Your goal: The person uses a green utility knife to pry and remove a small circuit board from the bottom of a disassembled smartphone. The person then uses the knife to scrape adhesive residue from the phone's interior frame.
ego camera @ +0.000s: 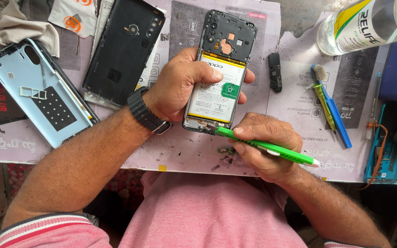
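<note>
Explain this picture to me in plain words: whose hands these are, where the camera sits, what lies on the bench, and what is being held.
The camera sits on the person's head and looks down at their own two bare hands. The left hand grips an opened phone, back removed, battery showing. The right hand holds a green tool with its tip at the phone's bottom edge. On the work mat lie a black back cover, a light blue back cover, a small black part, a toothbrush and a clear bottle.
</note>
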